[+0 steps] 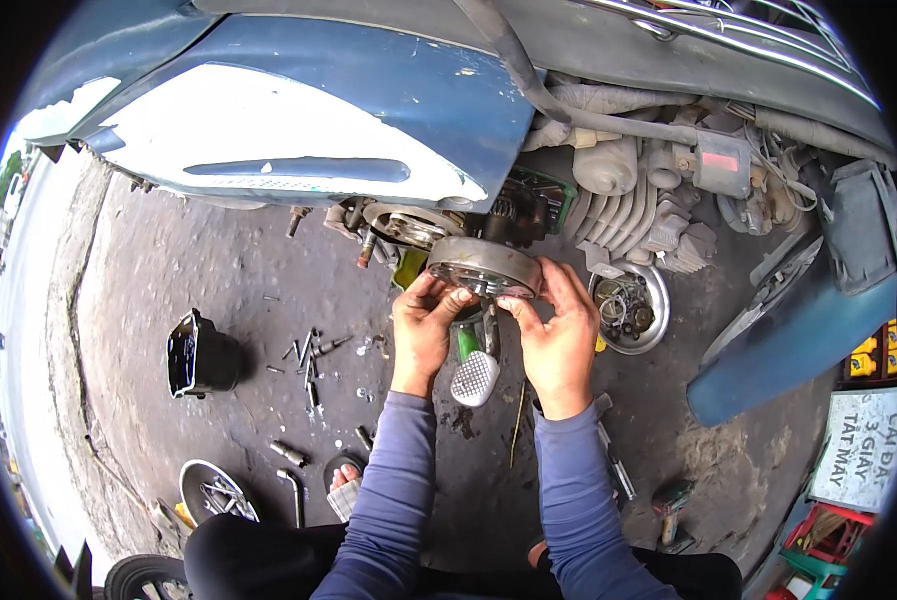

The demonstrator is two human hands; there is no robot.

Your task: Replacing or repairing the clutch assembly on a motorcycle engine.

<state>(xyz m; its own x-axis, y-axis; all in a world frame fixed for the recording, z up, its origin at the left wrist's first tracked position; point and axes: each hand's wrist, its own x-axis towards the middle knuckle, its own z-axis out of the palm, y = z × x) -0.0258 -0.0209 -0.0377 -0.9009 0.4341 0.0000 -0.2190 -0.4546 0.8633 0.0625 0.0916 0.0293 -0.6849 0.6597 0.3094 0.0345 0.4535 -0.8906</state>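
Note:
Between my two hands is a round metal drum, like a clutch drum (485, 262), tilted so that its inner hub faces me. My left hand (423, 335) grips its lower left rim, thumb on the near face. On the opposite side, my right hand (560, 345) pinches the rim and near face with thumb and fingers. Just behind the drum lies the motorbike's opened engine (513, 212), partly covered by it. Another round metal part (413, 226) sits on the engine to the left. Below the drum, between my wrists, shows a grey ridged foot pedal (474, 380).
Left on the floor stand a black plastic container (208, 355), scattered bolts (311, 365) and a bowl of tools (190, 485). A metal bowl of small parts (656, 310) is right of my hand. Farther right are a detached blue panel (788, 350) and a power tool (672, 505).

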